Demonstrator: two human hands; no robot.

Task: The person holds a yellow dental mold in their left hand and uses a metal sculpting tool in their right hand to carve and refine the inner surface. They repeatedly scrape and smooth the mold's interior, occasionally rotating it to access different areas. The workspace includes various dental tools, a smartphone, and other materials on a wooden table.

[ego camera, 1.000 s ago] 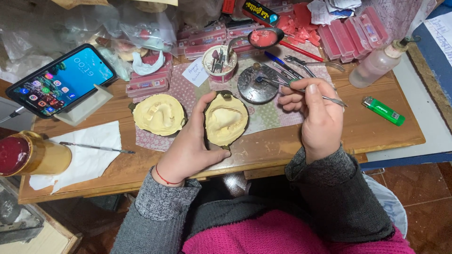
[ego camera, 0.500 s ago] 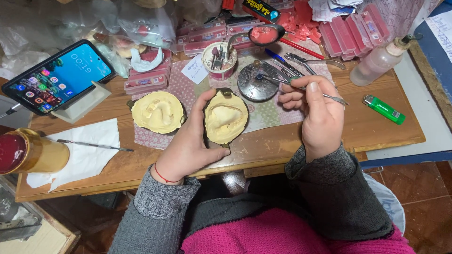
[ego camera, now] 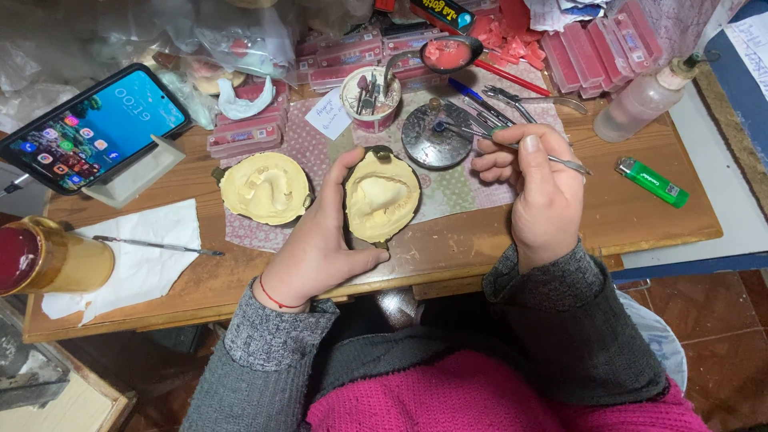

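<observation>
My left hand (ego camera: 320,240) grips a yellow plaster dental mould in a dark flask half (ego camera: 382,198), tilted up near the table's front edge. My right hand (ego camera: 538,188) holds a thin metal instrument (ego camera: 512,144), its tip over a round metal lid (ego camera: 436,138) just beyond the mould. A second yellow plaster mould half (ego camera: 266,187) lies on the patterned cloth (ego camera: 312,152) to the left of my left hand.
A phone on a stand (ego camera: 94,126) is at the far left. A brass-coloured cup (ego camera: 48,258) and a metal tool on white paper (ego camera: 152,244) lie front left. Pink boxes (ego camera: 596,36), a squeeze bottle (ego camera: 644,96), a green lighter (ego camera: 652,182) and a bur cup (ego camera: 370,98) crowd the back.
Both hands and the mould stay nearly where they were; the right hand's instrument remains over the metal lid. Only the view shifts slightly.
</observation>
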